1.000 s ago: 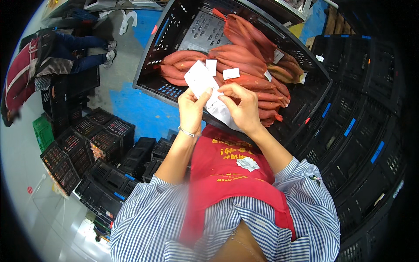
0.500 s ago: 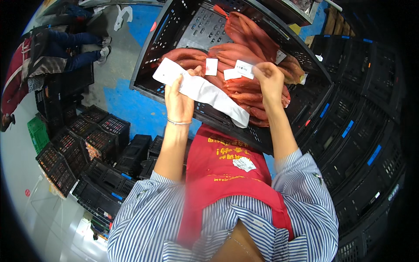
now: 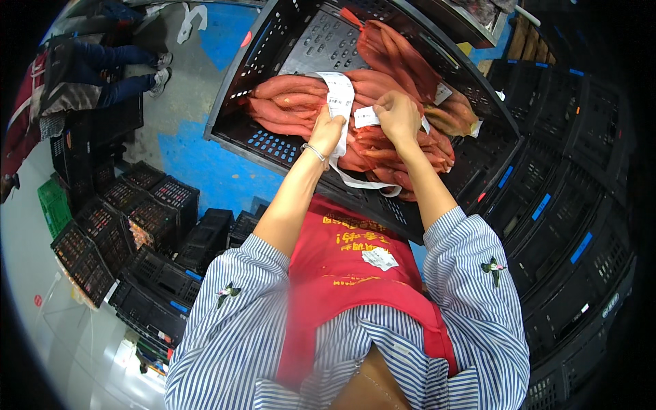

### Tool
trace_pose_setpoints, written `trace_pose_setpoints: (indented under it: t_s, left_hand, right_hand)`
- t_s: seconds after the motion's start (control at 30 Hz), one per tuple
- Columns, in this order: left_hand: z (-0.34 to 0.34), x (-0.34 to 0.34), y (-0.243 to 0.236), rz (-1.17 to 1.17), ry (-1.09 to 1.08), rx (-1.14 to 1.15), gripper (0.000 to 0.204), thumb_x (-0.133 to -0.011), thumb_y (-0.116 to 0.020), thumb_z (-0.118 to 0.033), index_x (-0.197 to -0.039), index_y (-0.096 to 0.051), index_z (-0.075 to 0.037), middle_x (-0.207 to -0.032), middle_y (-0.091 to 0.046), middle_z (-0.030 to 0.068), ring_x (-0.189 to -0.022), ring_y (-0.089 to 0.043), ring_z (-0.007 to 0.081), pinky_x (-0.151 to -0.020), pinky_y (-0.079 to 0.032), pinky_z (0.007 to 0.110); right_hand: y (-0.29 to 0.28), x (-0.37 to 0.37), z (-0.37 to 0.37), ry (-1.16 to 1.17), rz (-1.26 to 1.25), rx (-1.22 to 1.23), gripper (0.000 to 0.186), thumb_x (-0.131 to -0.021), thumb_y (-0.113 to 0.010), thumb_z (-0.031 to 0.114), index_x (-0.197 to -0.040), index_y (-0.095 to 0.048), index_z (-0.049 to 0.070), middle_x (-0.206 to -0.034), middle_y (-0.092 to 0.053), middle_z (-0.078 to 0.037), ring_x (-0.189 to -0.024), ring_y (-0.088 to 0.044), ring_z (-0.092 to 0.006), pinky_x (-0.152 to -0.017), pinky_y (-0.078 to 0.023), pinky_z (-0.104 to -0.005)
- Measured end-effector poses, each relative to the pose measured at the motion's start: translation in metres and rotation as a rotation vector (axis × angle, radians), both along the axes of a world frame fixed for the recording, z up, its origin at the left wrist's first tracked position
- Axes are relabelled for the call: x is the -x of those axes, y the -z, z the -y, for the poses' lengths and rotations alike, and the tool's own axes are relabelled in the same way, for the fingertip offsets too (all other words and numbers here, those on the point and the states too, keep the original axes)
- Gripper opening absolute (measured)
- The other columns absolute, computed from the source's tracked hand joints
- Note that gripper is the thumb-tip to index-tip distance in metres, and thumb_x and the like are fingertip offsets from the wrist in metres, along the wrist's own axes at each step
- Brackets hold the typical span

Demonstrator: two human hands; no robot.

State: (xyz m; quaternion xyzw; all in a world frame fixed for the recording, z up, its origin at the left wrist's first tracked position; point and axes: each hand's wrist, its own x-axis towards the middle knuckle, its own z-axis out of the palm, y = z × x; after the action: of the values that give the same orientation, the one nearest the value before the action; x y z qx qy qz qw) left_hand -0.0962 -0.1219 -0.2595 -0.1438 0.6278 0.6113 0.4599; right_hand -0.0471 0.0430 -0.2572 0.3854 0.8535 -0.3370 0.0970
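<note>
A black plastic crate [image 3: 231, 76] in front of me holds several red net bags of long orange-red root vegetables [image 3: 288, 101]. My left hand [image 3: 326, 132] is closed on a strip of white labels [image 3: 341, 92], which arches over the bags, its loose tail hanging curled by the crate's near wall. Just right of it, my right hand [image 3: 400, 117] pinches a single white label [image 3: 365, 117] at its right edge, over the middle bags. Another white label [image 3: 443, 93] lies on a bag farther right. The right fingertips partly cover the label they hold.
Stacked black crates [image 3: 557, 198] rise close on the right. More filled black crates [image 3: 154, 205] and a green crate [image 3: 53, 203] stand at left. A person [image 3: 82, 78] is at the far left. A metal-edged container [image 3: 471, 27] adjoins the crate's far right corner.
My left hand has moved right and the label strip has turned from lying slantwise to arching upright. My right hand has shifted slightly left, and a label now shows in its fingers.
</note>
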Motion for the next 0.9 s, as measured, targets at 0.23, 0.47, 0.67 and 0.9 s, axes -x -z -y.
trace_pose_setpoints:
  t_s: [0.23,0.47,0.67,0.9]
  left_hand:
    - [0.0,0.001,0.01,0.083,-0.02,-0.036,0.036,-0.09,-0.045,-0.008,-0.125,-0.044,-0.002,-0.102,-0.067,0.0161,-0.061,-0.064,0.0213,-0.055,-0.053,0.032]
    - [0.006,0.004,0.01,0.057,-0.118,-0.102,0.035,-0.092,-0.044,-0.008,-0.126,-0.046,-0.002,-0.107,-0.067,0.0174,-0.065,-0.067,0.0226,-0.058,-0.056,0.033]
    - [0.013,0.004,-0.033,0.175,-0.345,-0.416,0.041,-0.095,-0.049,-0.012,-0.13,-0.048,0.007,-0.124,-0.061,0.0178,-0.109,-0.061,0.0248,-0.096,-0.049,0.037]
    - [-0.002,-0.005,-0.059,0.206,-0.35,-0.467,0.034,-0.094,-0.056,-0.014,-0.125,-0.056,0.001,-0.117,-0.064,0.0106,-0.109,-0.06,0.0221,-0.098,-0.047,0.037]
  right_hand:
    - [0.004,-0.003,0.005,-0.003,-0.015,0.006,0.01,-0.076,-0.074,0.018,-0.079,-0.07,0.01,-0.083,-0.071,-0.014,-0.086,-0.068,-0.0341,-0.076,-0.052,-0.0459]
    - [0.001,-0.015,0.013,-0.314,-0.229,-0.241,0.035,-0.068,-0.082,0.013,-0.095,-0.06,0.007,-0.086,-0.061,-0.012,-0.086,-0.059,-0.0336,-0.071,-0.047,-0.046]
    - [-0.03,-0.01,0.006,-0.237,-0.578,-0.108,0.045,-0.071,-0.081,0.015,-0.109,-0.059,0.006,-0.097,-0.06,-0.011,-0.093,-0.06,-0.027,-0.081,-0.048,-0.0374]
    - [-0.071,-0.03,0.024,-0.089,-0.67,0.524,0.035,-0.079,-0.068,-0.004,-0.112,-0.058,0.003,-0.08,-0.061,-0.005,-0.073,-0.06,-0.0134,-0.068,-0.048,-0.0284]
